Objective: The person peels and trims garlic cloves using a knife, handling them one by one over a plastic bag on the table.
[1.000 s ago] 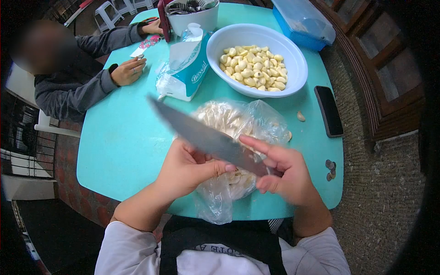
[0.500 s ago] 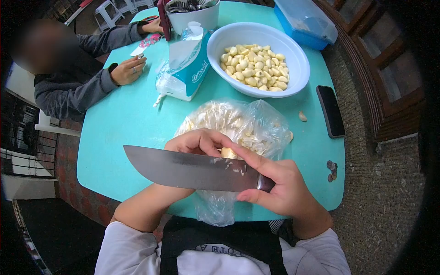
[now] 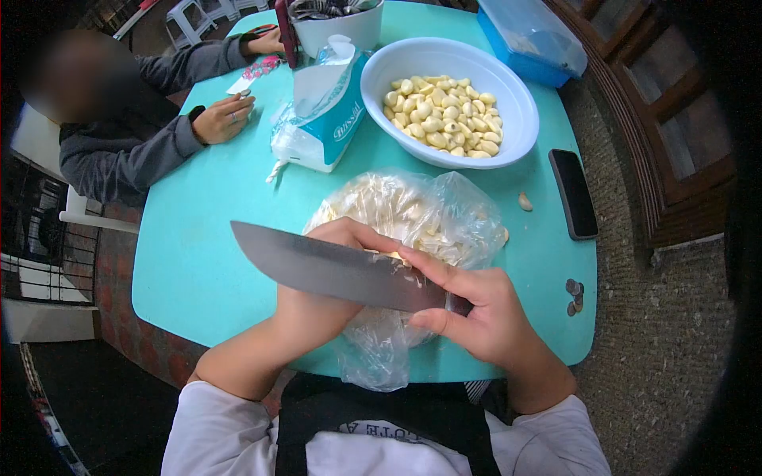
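Observation:
My right hand (image 3: 490,313) grips the handle of a broad knife (image 3: 325,270), its blade slanting across to the upper left with bits of peel stuck on it. Behind the blade, my left hand (image 3: 305,316) has its fingers closed on a garlic clove (image 3: 394,255), mostly hidden now. My right index fingertip touches near that clove. Both hands are over a clear plastic bag (image 3: 468,210) holding garlic and skins. Beyond it, a pale blue basin (image 3: 520,119) contains many peeled garlic cloves (image 3: 440,119).
One loose clove (image 3: 525,201), a phone (image 3: 573,194) and several coins (image 3: 575,295) lie on the right of the turquoise table (image 3: 206,262). A tissue pack (image 3: 337,119) stands behind the bag. Another person's hand (image 3: 224,119) rests at the left edge.
The knife has tilted, its tip rising and shifting right, and the blade now covers more of the clove. My left hand has turned and more of its wrist shows below the blade.

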A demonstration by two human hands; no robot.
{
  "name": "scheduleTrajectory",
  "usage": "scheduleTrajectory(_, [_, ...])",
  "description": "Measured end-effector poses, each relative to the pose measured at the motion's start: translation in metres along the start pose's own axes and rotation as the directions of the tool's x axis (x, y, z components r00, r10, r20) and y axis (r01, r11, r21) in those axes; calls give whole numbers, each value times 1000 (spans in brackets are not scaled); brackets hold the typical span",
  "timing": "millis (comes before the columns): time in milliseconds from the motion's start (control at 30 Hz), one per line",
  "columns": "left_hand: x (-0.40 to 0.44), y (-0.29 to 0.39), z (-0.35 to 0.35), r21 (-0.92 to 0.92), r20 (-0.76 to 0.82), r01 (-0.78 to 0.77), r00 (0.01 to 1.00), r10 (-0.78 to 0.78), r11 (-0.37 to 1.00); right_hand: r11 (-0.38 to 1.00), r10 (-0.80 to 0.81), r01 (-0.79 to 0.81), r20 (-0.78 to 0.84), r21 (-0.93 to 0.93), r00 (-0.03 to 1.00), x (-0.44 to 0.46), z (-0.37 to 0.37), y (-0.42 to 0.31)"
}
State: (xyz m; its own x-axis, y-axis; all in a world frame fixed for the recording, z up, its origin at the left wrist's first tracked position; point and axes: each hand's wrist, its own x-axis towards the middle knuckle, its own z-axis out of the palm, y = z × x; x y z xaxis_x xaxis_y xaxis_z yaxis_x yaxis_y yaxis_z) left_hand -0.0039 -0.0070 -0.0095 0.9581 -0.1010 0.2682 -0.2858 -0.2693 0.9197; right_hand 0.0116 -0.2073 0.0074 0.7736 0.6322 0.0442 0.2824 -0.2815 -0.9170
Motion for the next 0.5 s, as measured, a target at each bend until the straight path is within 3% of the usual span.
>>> scheduleTrajectory(33, [1, 2, 1, 71, -9, -35, 999, 36, 997, 999, -41, 42, -21, 21, 999, 1, 2, 5])
scheduleTrajectory(100, [2, 7, 1, 4, -2, 65, 998, -65, 998, 989, -132, 136, -75, 50, 988, 3, 6, 12])
scheduleTrajectory(133, [2, 8, 0, -29, 4, 116, 993, -116, 993, 986, -89, 98, -67, 136, 994, 3, 6, 10])
scheduleTrajectory(167, [2, 6, 2, -179, 7, 121, 993, -121, 976, 973, -46, 58, -59, 222, 997, 4, 5, 9])
scheduleTrajectory(233, [-1, -6, 7, -466, 13, 122, 991, -132, 876, 860, 147, -167, 79, 483, 986, 1, -2, 3])
scheduleTrajectory(267, [-1, -16, 4, -469, 64, 65, 997, -40, 881, 775, 212, -256, 143, 577, 967, 0, -5, 3])
scheduleTrajectory(333, [2, -16, 5, -503, 63, 80, 996, -56, 860, 630, 235, -324, 225, 706, 946, 0, -8, 11])
scheduleTrajectory(500, [9, -3, 4, -655, 136, 224, 974, -179, 722, 726, 229, -277, 158, 630, 960, -1, -3, 3])
